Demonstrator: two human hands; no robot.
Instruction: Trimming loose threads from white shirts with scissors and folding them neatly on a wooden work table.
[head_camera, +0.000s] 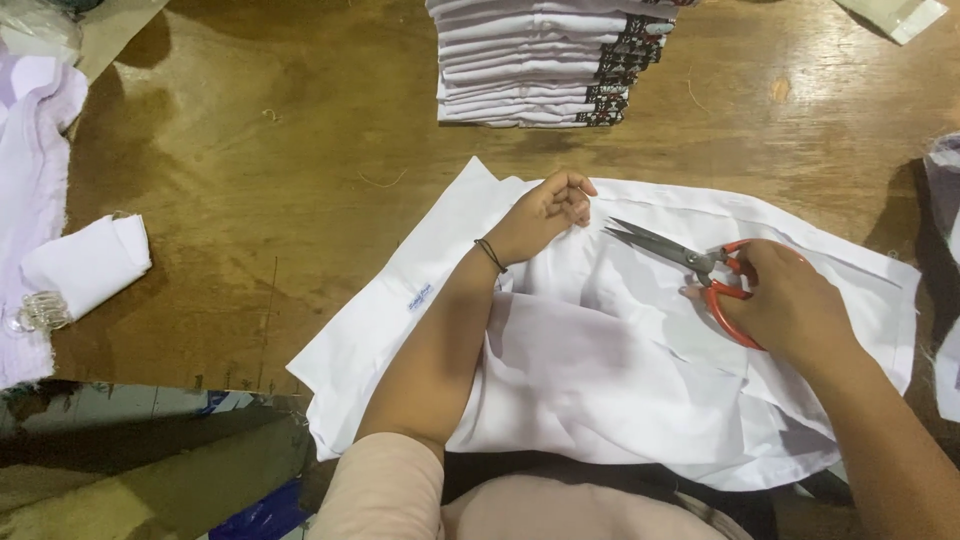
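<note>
White garment (600, 370) and red-handled scissors (700, 275) on the wooden table.

The white garment is spread flat but rumpled, its folds bunched beneath and between the two hands; one upper edge is pinched under the curled fingers (572, 195) of the left hand (545, 212), and a small label is seen on the cloth well to the left of those fingers. The scissors are gripped by the right hand (790, 305), whose fingers are passed through the red loops; the dark metal blades are slightly parted and lie just above the cloth, their tips pointed toward the left fingers and kept just apart from them.
</note>
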